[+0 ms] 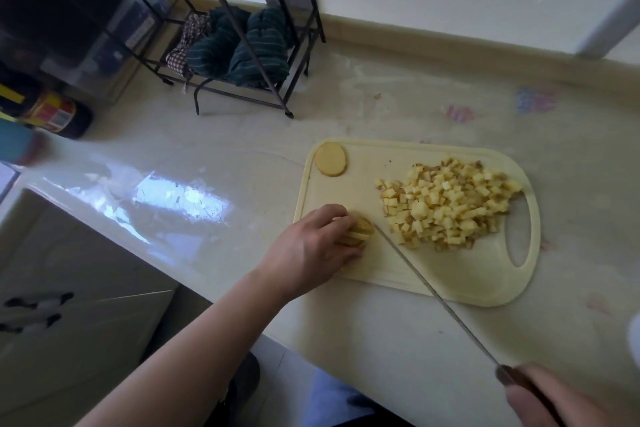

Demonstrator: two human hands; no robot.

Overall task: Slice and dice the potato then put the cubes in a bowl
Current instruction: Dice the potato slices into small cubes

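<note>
A cream cutting board [450,274] lies on the counter. My left hand [311,246] presses down on a small stack of potato slices [360,234] at the board's left edge. In my right hand [540,399], at the bottom right, is a long thin knife [433,291] held by its dark handle; its tip rests against the stack's right side. A pile of several potato cubes [450,204] covers the board's right half. One round potato slice [330,159] lies alone in the board's far left corner. No bowl is in view.
A black wire rack [242,80] with dark green striped cloths [242,45] stands at the back. Jars and a dark bottle [59,114] sit at the far left. The counter's front edge runs diagonally below my left forearm, with a white cabinet [69,288] beneath.
</note>
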